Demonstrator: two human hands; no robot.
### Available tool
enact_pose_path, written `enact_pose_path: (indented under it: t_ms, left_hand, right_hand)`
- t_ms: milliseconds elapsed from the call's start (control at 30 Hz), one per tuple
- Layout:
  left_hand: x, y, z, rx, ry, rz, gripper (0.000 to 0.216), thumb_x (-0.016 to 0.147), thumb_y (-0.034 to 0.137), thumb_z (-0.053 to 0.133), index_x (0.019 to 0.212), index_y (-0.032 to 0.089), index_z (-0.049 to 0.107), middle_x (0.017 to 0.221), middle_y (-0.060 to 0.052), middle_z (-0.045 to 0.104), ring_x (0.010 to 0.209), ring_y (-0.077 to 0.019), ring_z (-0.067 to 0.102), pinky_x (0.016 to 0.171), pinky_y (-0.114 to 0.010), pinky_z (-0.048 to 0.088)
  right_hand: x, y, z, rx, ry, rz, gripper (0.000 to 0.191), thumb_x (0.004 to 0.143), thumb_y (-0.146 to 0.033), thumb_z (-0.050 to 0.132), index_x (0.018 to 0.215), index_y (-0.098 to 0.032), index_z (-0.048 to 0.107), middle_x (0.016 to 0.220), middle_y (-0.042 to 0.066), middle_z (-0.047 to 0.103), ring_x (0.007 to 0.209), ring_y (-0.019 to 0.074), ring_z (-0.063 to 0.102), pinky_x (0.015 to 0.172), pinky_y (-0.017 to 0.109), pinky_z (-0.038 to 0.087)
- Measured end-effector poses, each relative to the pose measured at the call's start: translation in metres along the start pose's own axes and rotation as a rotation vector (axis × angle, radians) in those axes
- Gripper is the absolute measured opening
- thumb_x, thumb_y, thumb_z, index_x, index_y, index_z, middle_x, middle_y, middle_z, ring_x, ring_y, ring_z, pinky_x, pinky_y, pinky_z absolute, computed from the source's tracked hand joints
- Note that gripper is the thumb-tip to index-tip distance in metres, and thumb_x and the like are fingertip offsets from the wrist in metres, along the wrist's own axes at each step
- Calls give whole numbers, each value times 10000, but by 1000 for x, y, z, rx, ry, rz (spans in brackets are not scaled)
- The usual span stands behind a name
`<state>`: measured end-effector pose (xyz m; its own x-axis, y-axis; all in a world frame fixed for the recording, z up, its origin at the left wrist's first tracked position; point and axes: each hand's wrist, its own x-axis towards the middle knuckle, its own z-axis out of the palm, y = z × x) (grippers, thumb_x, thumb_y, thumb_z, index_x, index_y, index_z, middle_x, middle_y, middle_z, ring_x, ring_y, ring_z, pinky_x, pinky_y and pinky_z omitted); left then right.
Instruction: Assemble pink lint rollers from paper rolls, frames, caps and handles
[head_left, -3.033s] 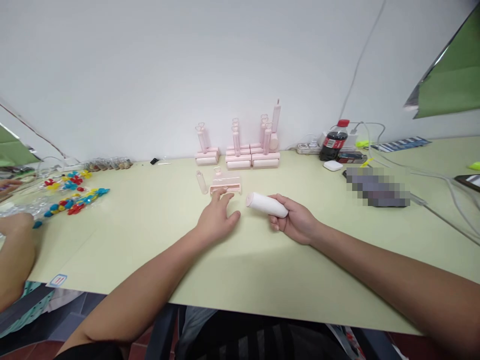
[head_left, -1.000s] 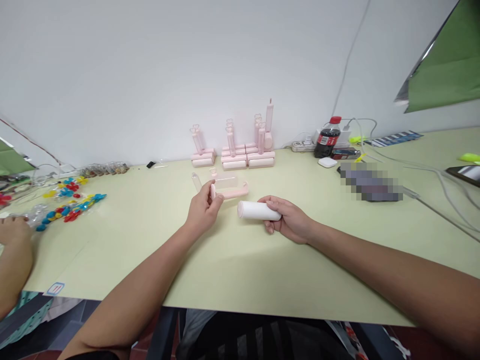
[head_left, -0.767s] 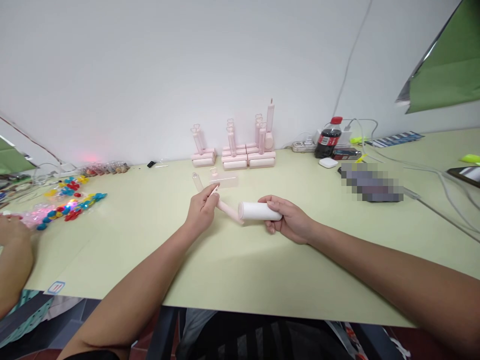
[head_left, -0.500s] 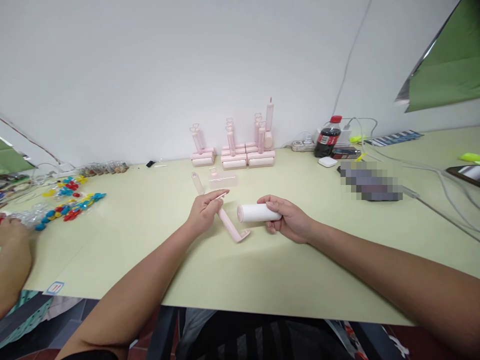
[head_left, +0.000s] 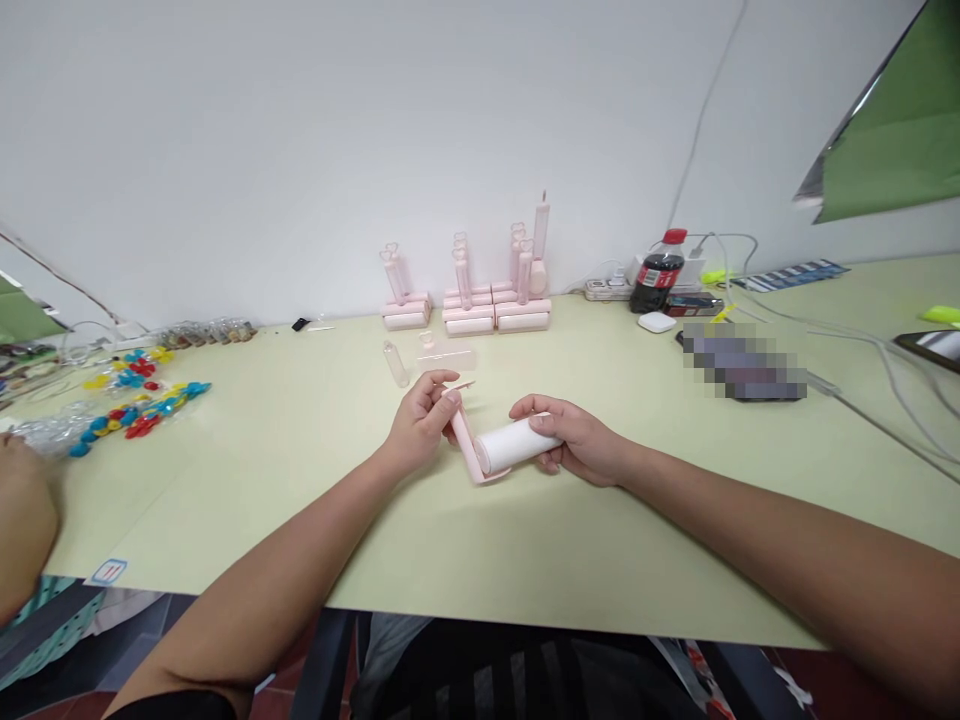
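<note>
My left hand [head_left: 424,422] is closed on a pink lint roller frame [head_left: 471,450], a bracket bent at its lower end. In my right hand [head_left: 574,437] is a white lint roller refill [head_left: 517,441], gripped round its right end. The refill's left end, with a pink cap, meets the frame near its bent corner; whether it is seated there I cannot tell. Just beyond my hands lie a clear cover [head_left: 450,356] and a slim translucent pink handle [head_left: 395,363].
Several pink lint rollers [head_left: 469,320] stand by the wall. On the right are a cola bottle [head_left: 658,275], a white case [head_left: 656,322], cables and a blurred dark object [head_left: 742,365]. Colourful wrapped toys [head_left: 142,405] and another person's arm [head_left: 26,520] are at the left.
The frame has turned and come right in my left hand. The refill's left end has dipped and now meets the frame, where a gap was before.
</note>
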<state>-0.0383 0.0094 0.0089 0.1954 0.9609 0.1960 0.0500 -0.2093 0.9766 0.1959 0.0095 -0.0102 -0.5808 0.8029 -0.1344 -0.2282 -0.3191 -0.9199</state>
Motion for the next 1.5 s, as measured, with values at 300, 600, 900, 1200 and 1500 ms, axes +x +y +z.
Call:
enact_pose_path:
  t_ms: [300,600,900,1200,1500]
  left_hand:
    - [-1,9,0,84,33,-17,334,849,477,597,961,170,664,630,40,497,505,-86,471,466,-211,398]
    - [-5,7,9,56,46,-38,358,863,504,588,965,178,694,592,33,516,482,-93,440,475,-235,342]
    - [-8,0,29,81,5,-51,355,836,493,633,971,165,658,684,16,566,545,-89,449,507,-219,359]
    - [-17,1,39,82,20,33,344,870,491,598,1040,192,602,720,21,561,602,-108,518,580,-240,446]
    - [-14,0,38,124,106,47,334,864,478,609,1026,186,599,792,-1,600,677,-121,532,618,-237,442]
  right_hand:
    - [0,0,0,-10,6,-1,314,739,-360,706,954,-182,561,709,-25,528,452,72,453,392,208,358]
    - [0,1,1,-198,-77,-12,348,737,-367,714,986,-178,561,752,-18,532,482,66,459,406,194,353]
    - [-3,0,6,-250,-109,-63,537,726,-404,760,1114,-235,428,862,-21,591,461,62,487,393,197,379]
    - [2,2,4,-193,-61,-89,551,737,-469,776,1079,-200,439,648,-56,568,457,91,507,429,206,400]
    - [4,3,3,0,-72,-53,415,909,-482,551,1132,-133,564,670,20,609,499,145,559,476,281,473]
